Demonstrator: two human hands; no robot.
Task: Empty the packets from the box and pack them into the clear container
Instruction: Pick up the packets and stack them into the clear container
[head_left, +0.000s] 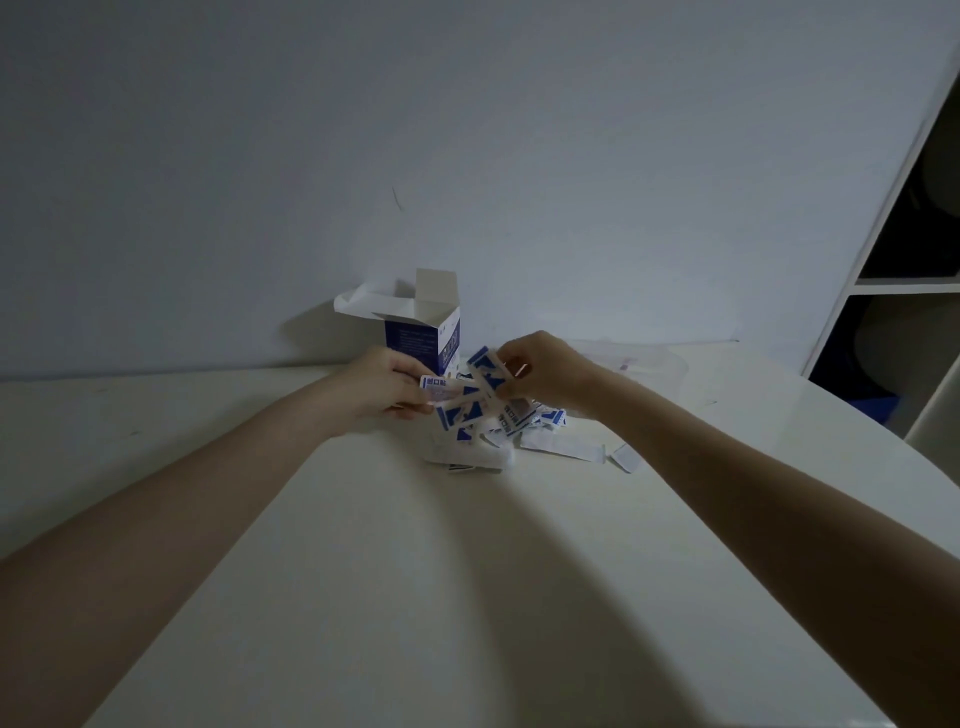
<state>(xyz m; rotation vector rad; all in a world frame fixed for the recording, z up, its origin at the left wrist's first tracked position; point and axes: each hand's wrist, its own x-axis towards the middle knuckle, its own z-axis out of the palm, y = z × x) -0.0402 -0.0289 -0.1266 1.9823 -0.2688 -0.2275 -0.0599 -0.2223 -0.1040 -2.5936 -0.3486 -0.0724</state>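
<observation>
Head view: the left hand (382, 384) is gripping a small sheaf of packets (457, 397), its fingers curled round their near ends so that the white and blue strips are fanning out to the right. The right hand (545, 371) is pinching a single packet (487, 371) between thumb and fingertips and is holding it tilted against the top of that sheaf. How many packets the left hand is holding cannot be made out, since they are overlapping and the light is dim.

Just beneath both hands, a loose pile of packets (519, 426) is lying on the white table (363, 571), some showing blue print with white characters, others lying plain white side up. The print is too small and blurred to read.

Behind the left hand the box (423, 332) is standing upright against the wall, its top flaps open, its faces blue and white; its lower part is hidden by the hand. Beyond the right hand the clear container (639, 361) is sitting on the table near the wall, its outline faint and partly covered by the wrist. A shelf unit (904, 280) is being cut off by the right edge.
</observation>
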